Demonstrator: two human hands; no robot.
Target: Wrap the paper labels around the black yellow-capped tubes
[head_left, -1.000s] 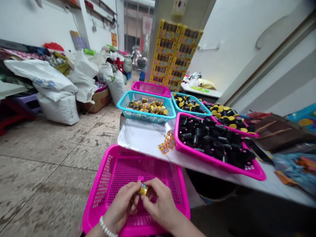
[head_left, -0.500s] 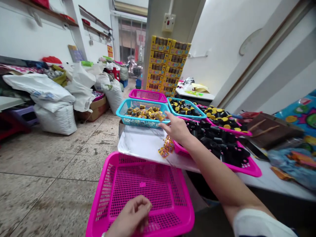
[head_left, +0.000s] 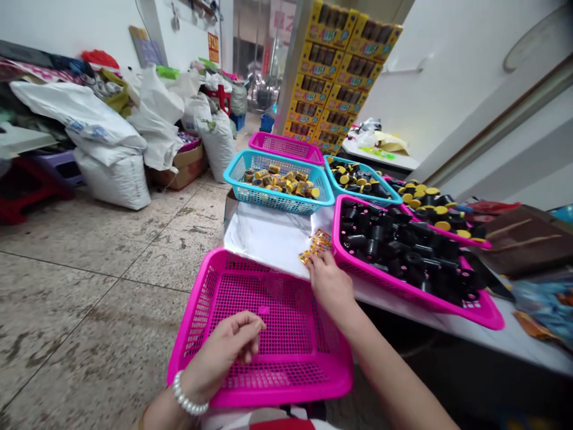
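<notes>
My left hand [head_left: 226, 352] hovers over the empty pink mesh basket [head_left: 192, 316] at the bottom. Its fingers are curled together against the thumb, and what lies inside them is hidden. My right hand [head_left: 330, 285] reaches over the basket's far rim to the white table [head_left: 268, 236]. Its bunched fingertips rest on a small pile of orange-yellow stickers [head_left: 317, 245]. Just right of that hand a pink basket [head_left: 403, 289] is full of black caps. Behind the stickers a blue basket [head_left: 250, 192] holds yellow-labelled pieces.
Further baskets of black and yellow caps [head_left: 358, 176] line the table's back, next to an empty pink one [head_left: 286, 145]. Stacked yellow cartons [head_left: 340, 54] stand behind. White sacks [head_left: 111, 176] and a cardboard box sit on the tiled floor at the left.
Both hands held a small yellow-labelled piece over the pink basket. My right hand then reached to the blue basket and has come back to the stickers. My left hand stayed over the basket.
</notes>
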